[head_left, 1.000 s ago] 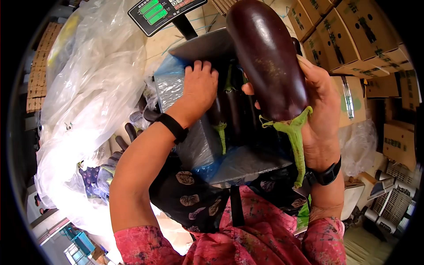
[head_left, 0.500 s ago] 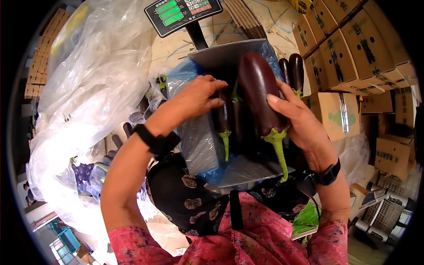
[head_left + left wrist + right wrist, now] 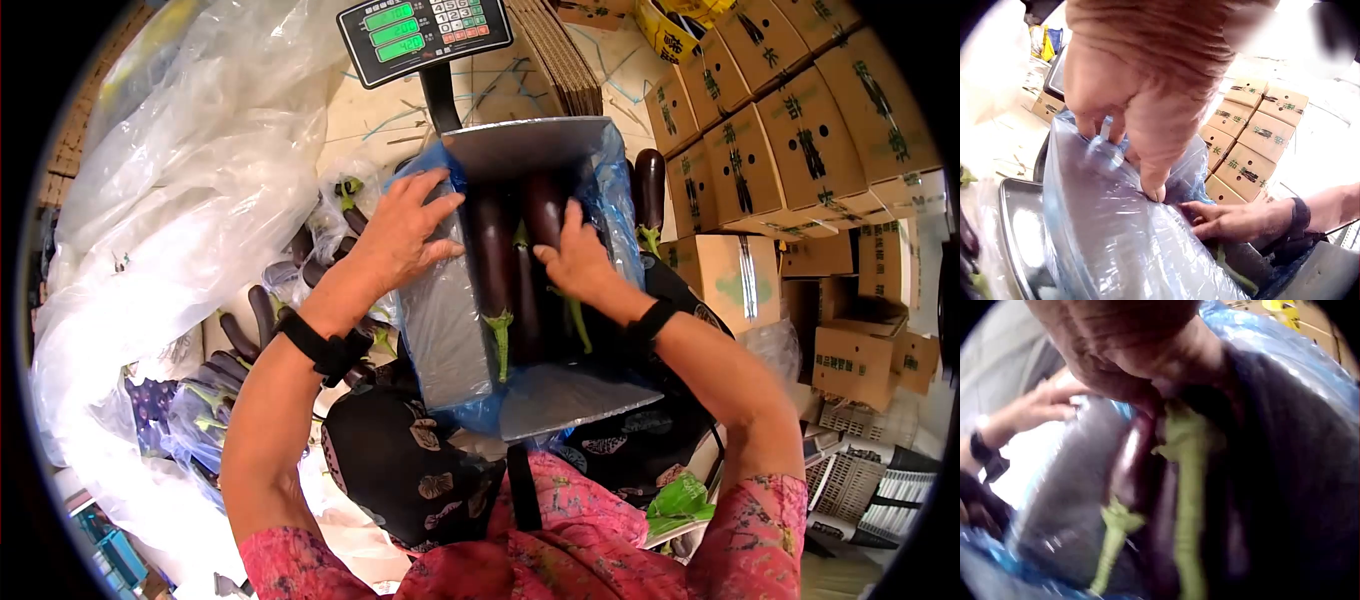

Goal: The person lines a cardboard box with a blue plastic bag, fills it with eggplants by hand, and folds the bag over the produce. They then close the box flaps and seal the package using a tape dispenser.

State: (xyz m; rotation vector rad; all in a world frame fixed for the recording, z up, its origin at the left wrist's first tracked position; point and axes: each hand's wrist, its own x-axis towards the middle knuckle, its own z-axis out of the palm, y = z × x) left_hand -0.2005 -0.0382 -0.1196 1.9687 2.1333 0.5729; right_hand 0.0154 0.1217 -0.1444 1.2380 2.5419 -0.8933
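Floor [image 3: 342, 135], pale, mostly lit. Thin blue straps [image 3: 395, 124] and small scraps scattered on it, upper middle. Bundle of flat cardboard [image 3: 555, 55] beyond the lined box — stacked printed cartons [image 3: 740, 150] at right, yellow bag [image 3: 672, 32] near their far end. Big heap of clear plastic sheeting [image 3: 190, 180] at left — whatever is directly under the loose eggplants [image 3: 262, 315] beside it, can't tell.

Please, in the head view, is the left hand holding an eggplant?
No, the left hand touches the plastic-lined side of the box, with its fingers spread and no eggplant in them.
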